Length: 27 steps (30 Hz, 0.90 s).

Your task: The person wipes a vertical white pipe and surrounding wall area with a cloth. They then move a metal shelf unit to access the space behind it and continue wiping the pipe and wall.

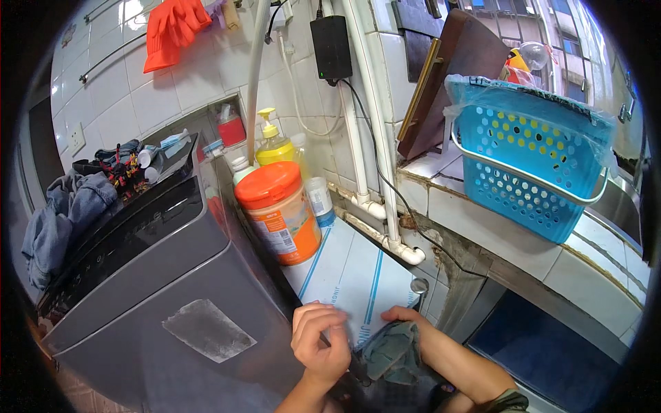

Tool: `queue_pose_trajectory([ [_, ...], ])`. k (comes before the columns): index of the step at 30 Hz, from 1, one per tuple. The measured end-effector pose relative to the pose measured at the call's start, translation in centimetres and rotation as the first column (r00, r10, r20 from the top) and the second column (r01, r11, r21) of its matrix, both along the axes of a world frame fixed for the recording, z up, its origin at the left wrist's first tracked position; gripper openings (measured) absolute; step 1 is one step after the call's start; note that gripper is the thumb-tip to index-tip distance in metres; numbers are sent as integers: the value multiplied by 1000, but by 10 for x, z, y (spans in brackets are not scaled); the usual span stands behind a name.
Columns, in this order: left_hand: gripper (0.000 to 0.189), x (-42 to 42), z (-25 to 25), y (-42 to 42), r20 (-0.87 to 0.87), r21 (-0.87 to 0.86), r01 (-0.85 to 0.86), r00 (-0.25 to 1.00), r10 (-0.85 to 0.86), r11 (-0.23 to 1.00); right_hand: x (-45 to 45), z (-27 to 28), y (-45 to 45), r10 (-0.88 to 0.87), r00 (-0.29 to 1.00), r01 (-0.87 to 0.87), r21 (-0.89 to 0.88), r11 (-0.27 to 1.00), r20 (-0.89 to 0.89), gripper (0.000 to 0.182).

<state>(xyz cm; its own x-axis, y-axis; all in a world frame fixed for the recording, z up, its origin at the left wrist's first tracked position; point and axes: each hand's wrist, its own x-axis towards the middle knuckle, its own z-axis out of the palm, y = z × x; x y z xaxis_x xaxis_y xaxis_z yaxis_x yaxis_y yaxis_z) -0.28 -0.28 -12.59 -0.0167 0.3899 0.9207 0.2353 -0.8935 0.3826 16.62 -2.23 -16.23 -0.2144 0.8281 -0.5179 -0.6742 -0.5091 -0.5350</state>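
A crumpled dark green cloth [392, 353] hangs from my right hand [413, 322], pinched near the thumb and fingers. My left hand [320, 335] is loosely curled, with nothing visible in it, just left of the cloth. Both hands are at the front edge of a small surface [356, 268] covered in white protective film with blue stripes and printed writing. On its back part stands an orange-lidded plastic canister [281, 227] bearing a label. A small clear bottle with a blue base [321, 201] stands beside the canister.
A grey washing machine [181, 268] flanks the left side, with denim clothing [77, 211] on top. A yellow pump bottle [273, 144] stands behind the canister. White pipes [379, 155] and a black power adapter [331, 49] line the corner. A blue perforated basket [526, 160] sits on the tiled ledge [490, 222].
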Motion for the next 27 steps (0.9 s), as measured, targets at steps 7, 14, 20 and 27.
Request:
queue_pose_trajectory([
  [7,18,5,4,-3,-4,13,-22,1000,22,1000,12,-9,-24,-24,1000,24,-27,999,9,21],
  [14,19,1,2,-26,-27,-78,-31,999,29,996,15,-8,-49,-69,997,70,-33,997,17,20],
  [20,24,-8,4,-68,-43,-182,-77,997,70,980,14,-7,-73,-158,984,155,-39,987,-88,22],
  [27,35,-43,-5,-107,46,-384,20,999,-2,923,6,-2,-105,-239,971,240,84,967,-20,22],
])
